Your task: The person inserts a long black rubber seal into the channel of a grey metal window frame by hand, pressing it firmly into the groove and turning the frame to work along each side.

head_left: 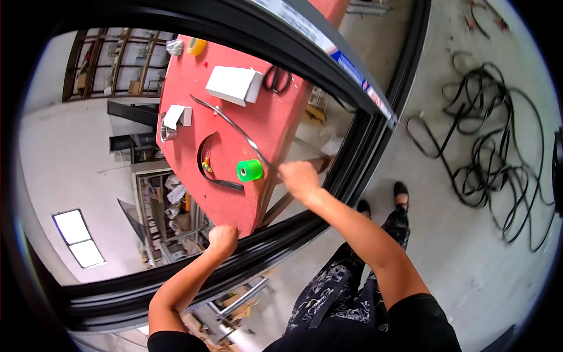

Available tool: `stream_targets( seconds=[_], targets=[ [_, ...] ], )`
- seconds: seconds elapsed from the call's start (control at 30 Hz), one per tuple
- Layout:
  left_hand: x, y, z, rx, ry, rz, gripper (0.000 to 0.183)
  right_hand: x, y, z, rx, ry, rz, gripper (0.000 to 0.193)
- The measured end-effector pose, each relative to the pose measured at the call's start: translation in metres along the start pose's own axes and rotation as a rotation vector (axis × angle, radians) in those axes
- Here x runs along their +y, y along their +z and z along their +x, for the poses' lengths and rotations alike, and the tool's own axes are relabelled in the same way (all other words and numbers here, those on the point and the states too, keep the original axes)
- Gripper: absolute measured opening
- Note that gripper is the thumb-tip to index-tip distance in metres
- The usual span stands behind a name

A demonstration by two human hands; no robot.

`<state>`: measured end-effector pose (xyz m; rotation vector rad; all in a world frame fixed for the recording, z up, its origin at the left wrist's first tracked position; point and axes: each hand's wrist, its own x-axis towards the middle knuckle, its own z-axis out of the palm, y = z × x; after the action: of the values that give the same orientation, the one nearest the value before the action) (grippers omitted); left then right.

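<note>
Head: strip (239, 129) in right grip (299, 180); box (229, 85) contents hidden

Left hand (224, 239) and right hand (300, 180) curl into fists
Right forearm (350, 224) slants up-left, reaching farther forward; left forearm (190, 278) slants up-right, hands apart.

This is a workshop, by its look. Scissors (277, 83) and tape (200, 46) lie on a red bench (226, 204) near a black frame (362, 154); strip (508, 111) sprawls across the floor (434, 246).
</note>
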<state>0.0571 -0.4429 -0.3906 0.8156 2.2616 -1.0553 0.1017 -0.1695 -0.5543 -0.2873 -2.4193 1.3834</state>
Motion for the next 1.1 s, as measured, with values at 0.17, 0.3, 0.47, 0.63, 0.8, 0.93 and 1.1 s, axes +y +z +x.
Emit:
stream_targets(
  seconds=[0.17,0.3,0.47,0.63,0.8,0.93,1.1],
  targets=[
    [0.071,-0.128,0.001,0.068,-0.154,-1.744,0.057,-0.066,-0.092,-0.029,-0.007,-0.165,0.127,0.017],
    [0.088,-0.172,0.005,-0.242,0.087,-2.841,0.048,-0.101,-0.162,-0.064,-0.165,-0.338,0.091,0.021],
    [0.039,-0.199,-0.001,0.221,0.326,-3.141,0.026,-0.051,-0.213,-0.131,-0.351,-0.160,0.022,0.018],
    [0.001,-0.232,-0.057,0.563,0.347,-2.950,0.024,0.030,-0.272,-0.179,-0.463,0.149,-0.335,0.023],
    [-0.013,-0.236,-0.111,0.858,0.195,-2.846,0.026,0.075,-0.292,-0.188,-0.544,0.179,-0.342,0.029],
    [-0.022,-0.239,-0.154,1.050,0.152,-2.700,0.033,0.082,-0.291,-0.177,-0.614,0.186,-0.388,0.029],
    [-0.014,-0.236,-0.202,1.114,0.218,-2.613,0.040,0.062,-0.274,-0.152,-0.703,0.052,-0.537,0.031]
  ],
)
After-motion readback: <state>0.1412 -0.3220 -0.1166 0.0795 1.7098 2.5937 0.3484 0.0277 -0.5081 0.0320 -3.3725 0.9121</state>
